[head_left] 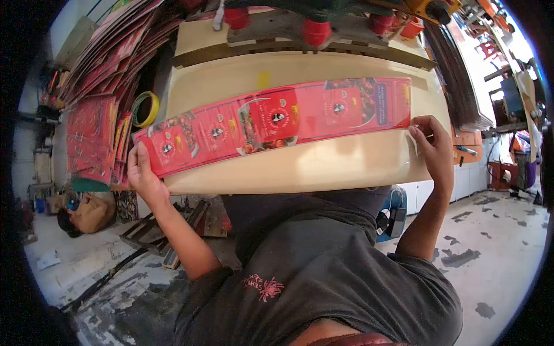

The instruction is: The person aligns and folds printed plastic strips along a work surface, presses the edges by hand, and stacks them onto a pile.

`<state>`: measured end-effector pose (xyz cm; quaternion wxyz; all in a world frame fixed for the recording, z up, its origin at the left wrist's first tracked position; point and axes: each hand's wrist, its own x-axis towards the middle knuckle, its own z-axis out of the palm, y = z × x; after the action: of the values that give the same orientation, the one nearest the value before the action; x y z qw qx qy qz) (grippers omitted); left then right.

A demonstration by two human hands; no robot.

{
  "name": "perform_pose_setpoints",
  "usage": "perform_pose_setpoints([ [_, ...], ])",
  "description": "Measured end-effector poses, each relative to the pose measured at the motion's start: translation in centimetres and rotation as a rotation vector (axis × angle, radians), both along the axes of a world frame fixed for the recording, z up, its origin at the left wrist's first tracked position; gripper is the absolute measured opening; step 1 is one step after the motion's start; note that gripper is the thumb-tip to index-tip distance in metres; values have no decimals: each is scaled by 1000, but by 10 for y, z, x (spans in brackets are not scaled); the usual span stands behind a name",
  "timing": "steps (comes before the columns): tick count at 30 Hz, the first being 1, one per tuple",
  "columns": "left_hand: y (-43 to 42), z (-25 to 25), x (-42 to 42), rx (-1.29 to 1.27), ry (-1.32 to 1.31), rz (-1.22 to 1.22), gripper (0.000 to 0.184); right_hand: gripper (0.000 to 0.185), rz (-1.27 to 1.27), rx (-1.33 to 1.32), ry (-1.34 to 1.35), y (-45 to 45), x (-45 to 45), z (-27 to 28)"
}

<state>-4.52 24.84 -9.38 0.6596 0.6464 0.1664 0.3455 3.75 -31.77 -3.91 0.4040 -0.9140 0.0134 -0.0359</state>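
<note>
A long red printed strip (219, 130), glossy and with food pictures on it, lies across a cream work surface (277, 173), its left end lower than its right. My left hand (144, 173) grips the strip's left end, thumb on top and the fingers partly hidden beneath. At the strip's lower right corner, my right hand (430, 138) pinches the edge between thumb and fingers. Behind the strip, a small yellow patch (264, 79) shows on the surface.
Stacks of red printed sheets (92, 132) stand at the left, beside a yellow tape roll (145, 109). A machine bar (300, 47) with red parts (316, 32) spans the back. Another person (92, 213) is low at the far left. Brown sheets (459, 75) stand at right.
</note>
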Motion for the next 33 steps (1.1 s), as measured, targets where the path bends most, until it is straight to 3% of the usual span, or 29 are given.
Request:
perform_pose_setpoints([
  [16,2,2,1,-14,47,45,26,21,-67,-195,56,-17,-29,19],
  [18,0,4,1,-7,39,11,27,18,295,-18,199,-10,-37,36],
  [19,0,6,0,0,38,-3,28,18,301,-12,207,-5,-38,39],
  [21,1,5,1,-6,45,10,28,16,714,268,113,9,-40,41],
  [25,2,3,3,2,29,25,27,18,111,180,-130,6,-26,5],
  [27,3,1,3,-22,3,14,26,22,-153,-50,-193,14,-16,3],
  [33,-5,5,5,-71,-44,52,20,26,-57,6,-240,8,2,-34],
])
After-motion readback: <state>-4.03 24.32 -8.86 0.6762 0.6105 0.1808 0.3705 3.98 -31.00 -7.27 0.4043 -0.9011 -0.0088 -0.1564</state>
